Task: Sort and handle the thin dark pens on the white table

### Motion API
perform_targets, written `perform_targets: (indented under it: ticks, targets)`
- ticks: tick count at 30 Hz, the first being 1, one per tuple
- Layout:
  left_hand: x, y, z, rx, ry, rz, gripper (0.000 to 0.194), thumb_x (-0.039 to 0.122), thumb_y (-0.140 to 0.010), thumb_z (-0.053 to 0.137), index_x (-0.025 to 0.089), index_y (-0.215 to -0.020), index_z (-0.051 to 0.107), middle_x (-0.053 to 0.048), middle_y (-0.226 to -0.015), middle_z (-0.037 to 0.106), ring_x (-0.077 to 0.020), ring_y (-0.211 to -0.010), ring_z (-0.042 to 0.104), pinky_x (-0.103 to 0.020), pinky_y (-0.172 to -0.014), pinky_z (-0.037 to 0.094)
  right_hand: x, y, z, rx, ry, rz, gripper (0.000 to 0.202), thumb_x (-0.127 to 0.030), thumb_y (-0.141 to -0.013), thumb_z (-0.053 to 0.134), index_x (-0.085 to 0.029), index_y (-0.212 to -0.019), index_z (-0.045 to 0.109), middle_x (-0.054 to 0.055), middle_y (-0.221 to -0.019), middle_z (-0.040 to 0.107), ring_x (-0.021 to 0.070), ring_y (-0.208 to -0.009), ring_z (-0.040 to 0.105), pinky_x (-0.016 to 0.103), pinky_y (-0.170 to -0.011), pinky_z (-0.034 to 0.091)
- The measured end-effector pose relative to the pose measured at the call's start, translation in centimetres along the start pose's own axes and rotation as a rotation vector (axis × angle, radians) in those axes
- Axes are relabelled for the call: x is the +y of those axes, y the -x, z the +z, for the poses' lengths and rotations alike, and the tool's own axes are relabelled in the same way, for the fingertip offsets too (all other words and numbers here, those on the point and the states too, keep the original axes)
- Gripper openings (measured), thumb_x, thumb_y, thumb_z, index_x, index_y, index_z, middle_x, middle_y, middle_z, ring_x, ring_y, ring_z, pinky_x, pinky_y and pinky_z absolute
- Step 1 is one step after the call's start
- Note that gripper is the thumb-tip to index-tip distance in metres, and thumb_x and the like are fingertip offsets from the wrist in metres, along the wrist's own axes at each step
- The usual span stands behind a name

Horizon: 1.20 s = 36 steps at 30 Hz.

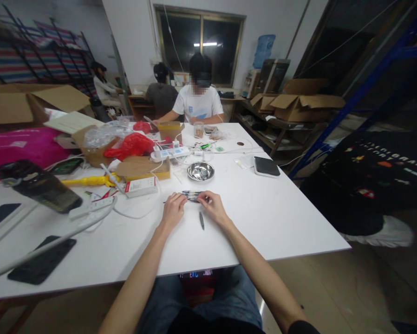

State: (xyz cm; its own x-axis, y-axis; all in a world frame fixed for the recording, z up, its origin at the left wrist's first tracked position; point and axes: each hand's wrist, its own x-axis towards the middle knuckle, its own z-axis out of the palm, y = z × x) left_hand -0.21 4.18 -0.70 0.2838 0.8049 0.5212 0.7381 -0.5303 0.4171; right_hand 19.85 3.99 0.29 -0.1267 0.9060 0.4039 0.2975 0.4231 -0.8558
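Head camera view, looking down at a white rectangular tabletop (271, 218). Both of the person's bare hands rest at a small bundle of thin dark pens or pen-like sticks (193, 196), which lies flat just in front of a shallow round steel bowl (200, 170). The left hand (172, 209) is curled, fingertips pinching the bundle's left end; the right hand (212, 207) is likewise curled, fingers closed on its right end. The bundle is small and blurred, so its exact make-up is hard to tell. One loose dark pen (201, 220) lies on the tabletop between the wrists. To handle the bundle well, I judge both ends should be pinched evenly and kept level so no stick slips out.
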Motion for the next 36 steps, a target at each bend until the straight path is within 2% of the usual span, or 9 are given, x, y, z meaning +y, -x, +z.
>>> perform_targets:
  ticks: [6,11,17,27,36]
  targets:
    - [0.32,0.0,-0.24,0.01,-0.009,0.009,0.025,0.023,-0.098,0.045,0.021,-0.082,0.063,-0.005,-0.086,0.066,-0.022,-0.087,0.055,-0.036,-0.08,0.043,-0.09,0.08,0.05,0.033,-0.023,-0.014,0.016,-0.03,-0.087,0.062,-0.016,-0.085,0.07,0.005,-0.085,0.072,0.0172,-0.074,0.06,0.028,-0.069,0.044]
    - [0.52,-0.09,-0.26,0.0,-0.012,0.004,0.025,0.022,-0.098,0.045,0.021,-0.081,0.062,-0.004,-0.085,0.066,-0.0214,-0.086,0.055,-0.035,-0.08,0.043,0.15,0.06,0.13,0.002,-0.055,-0.016,0.014,-0.028,-0.085,0.064,-0.016,-0.085,0.071,0.004,-0.084,0.072,0.0168,-0.074,0.06,0.028,-0.069,0.044]
    - [0.69,-0.07,-0.24,-0.01,-0.006,0.012,0.024,0.022,-0.098,0.045,0.02,-0.082,0.062,-0.004,-0.086,0.067,-0.0214,-0.087,0.055,-0.035,-0.081,0.043,-0.1,-0.1,0.02,0.054,-0.098,0.007,0.015,-0.029,-0.085,0.065,-0.016,-0.085,0.072,0.005,-0.085,0.072,0.0172,-0.075,0.06,0.028,-0.07,0.045]
    - [0.7,-0.08,-0.04,-0.022,-0.022,0.04,0.024,0.02,-0.098,0.045,0.019,-0.081,0.062,-0.005,-0.086,0.067,-0.0215,-0.086,0.055,-0.036,-0.08,0.042,0.18,0.05,0.52,0.003,-0.122,0.01,0.014,-0.028,-0.084,0.066,-0.017,-0.086,0.074,0.005,-0.085,0.073,0.0177,-0.075,0.06,0.028,-0.072,0.044]
    - [0.85,-0.04,-0.05,0.02,-0.017,0.007,0.025,0.022,-0.099,0.045,0.02,-0.084,0.064,-0.005,-0.089,0.068,-0.0219,-0.088,0.056,-0.036,-0.081,0.043,-0.03,-0.1,0.16,0.086,-0.111,0.027,0.015,-0.029,-0.086,0.062,-0.016,-0.085,0.071,0.005,-0.084,0.071,0.0173,-0.076,0.059,0.028,-0.072,0.044]
